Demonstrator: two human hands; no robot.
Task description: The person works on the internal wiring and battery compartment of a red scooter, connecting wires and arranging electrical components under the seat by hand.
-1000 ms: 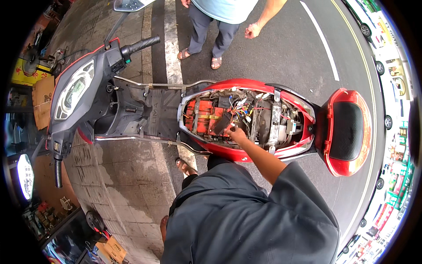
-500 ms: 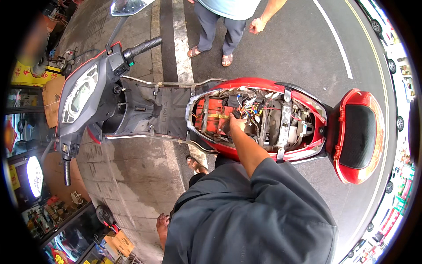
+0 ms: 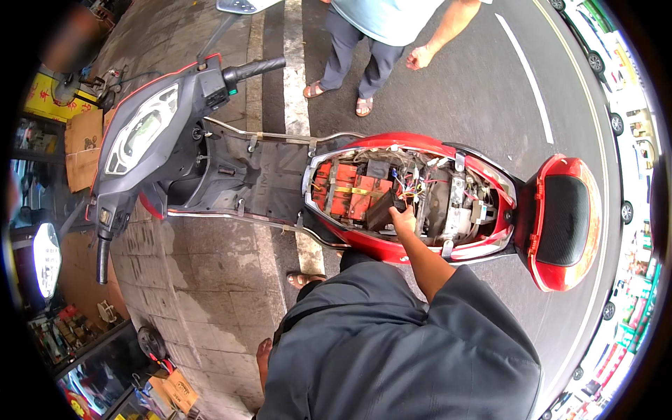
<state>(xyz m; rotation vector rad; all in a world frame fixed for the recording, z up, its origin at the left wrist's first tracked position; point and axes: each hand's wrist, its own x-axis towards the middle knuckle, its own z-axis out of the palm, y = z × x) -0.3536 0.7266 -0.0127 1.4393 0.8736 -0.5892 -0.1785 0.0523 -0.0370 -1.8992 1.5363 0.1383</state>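
A: Paved footpath [image 3: 196, 280] spreads below the front end of the red scooter [image 3: 309, 175], and grey road [image 3: 469, 98] runs beneath its rear. What is being worked on?

B: A dark box [image 3: 380, 212] in the scooter's open bay [image 3: 357, 241], toward the near side. The right hand [image 3: 403, 220] has its grip closed on the box's rear end, thumb and fingers drawn together

A: And the left one?

B: What looks like the left hand [image 3: 264, 353] hangs well apart from the scooter, on its near side; how far that grip is closed, or whether it holds anything, I cannot tell

A: Which step, would you say?

B: Positioning the box beside the loose wires [image 3: 411, 180], I judge. The next move calls for a steady hold and enough slack that no wire gets pinched or tugged

A: Now count for me

B: One scooter, one dark box in hand, two mirrors [image 3: 47, 260] and two handlebar ends [image 3: 255, 68] at the scooter's front, one black pad [image 3: 562, 220] behind its bay. One other person [image 3: 385, 21] stands on its far side. The red blocks [image 3: 358, 204] in the bay's front part number at least two; the wires are too tangled to count
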